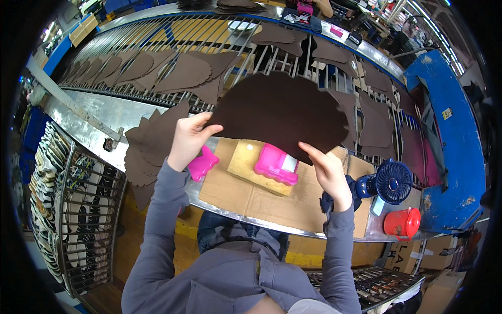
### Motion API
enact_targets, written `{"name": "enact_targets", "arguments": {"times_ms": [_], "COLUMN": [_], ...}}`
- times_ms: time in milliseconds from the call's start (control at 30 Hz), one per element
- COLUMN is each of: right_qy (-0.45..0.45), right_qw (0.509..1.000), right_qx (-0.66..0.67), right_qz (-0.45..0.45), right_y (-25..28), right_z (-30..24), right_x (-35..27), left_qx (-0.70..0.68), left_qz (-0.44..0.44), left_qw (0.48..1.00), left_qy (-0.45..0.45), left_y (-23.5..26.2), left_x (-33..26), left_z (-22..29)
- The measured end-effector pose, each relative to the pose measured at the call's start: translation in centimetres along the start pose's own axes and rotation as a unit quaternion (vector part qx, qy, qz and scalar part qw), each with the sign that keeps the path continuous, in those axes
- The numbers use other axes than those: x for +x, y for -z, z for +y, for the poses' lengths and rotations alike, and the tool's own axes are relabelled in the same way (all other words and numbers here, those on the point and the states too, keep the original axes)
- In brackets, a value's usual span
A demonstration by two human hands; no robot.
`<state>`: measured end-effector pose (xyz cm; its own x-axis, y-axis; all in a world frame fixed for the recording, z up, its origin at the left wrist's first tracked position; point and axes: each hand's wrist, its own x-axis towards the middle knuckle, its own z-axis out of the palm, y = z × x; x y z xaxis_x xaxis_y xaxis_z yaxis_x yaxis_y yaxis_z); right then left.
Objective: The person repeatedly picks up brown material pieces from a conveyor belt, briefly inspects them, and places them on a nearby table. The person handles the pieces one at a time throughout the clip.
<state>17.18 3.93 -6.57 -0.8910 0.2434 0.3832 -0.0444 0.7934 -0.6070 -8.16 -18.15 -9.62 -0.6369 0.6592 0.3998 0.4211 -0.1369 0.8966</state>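
Note:
A large dark brown sheet piece (282, 107) with a scalloped edge is held up in front of me, above the work table. My left hand (191, 138) pinches its left corner between thumb and fingers. At the lower right edge, my right hand (329, 175) grips it, thumb and fingers partly hidden. Below the sheet, a pink plastic box (277, 165) rests on a yellow foam block (238, 162), which lies on flat cardboard (225, 193). A second pink piece (203, 163) is beside my left wrist. Similar brown pieces lie stacked (151, 141) left of my left hand.
Beyond the table, a roller conveyor (172, 31) carries rows of brown pieces (188, 70). A small blue fan (392, 182) and a lidded red bucket (401, 224) stand at the right, near a blue machine housing (444, 141). A wire rack of shoe parts (86, 220) is at left.

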Motion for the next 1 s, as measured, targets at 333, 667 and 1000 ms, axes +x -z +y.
{"name": "enact_targets", "arguments": {"times_ms": [333,667,1000], "right_qy": [-0.093,-0.189,0.037], "right_qw": [0.986,0.956,0.944], "right_qx": [-0.031,-0.105,-0.215], "right_qz": [0.138,0.2,0.247], "right_y": [-1.8,5.9,16.0], "right_z": [5.6,4.1,-1.5], "right_x": [-10.5,-17.5,-8.8], "left_qx": [0.033,0.146,0.223], "left_qz": [-0.19,-0.41,-0.297], "left_qw": [0.981,0.87,0.864], "left_qy": [-0.039,-0.23,-0.34], "left_y": [-7.2,-16.0,-17.0], "left_x": [1.8,4.6,11.1], "left_z": [1.5,3.5,7.2]}}
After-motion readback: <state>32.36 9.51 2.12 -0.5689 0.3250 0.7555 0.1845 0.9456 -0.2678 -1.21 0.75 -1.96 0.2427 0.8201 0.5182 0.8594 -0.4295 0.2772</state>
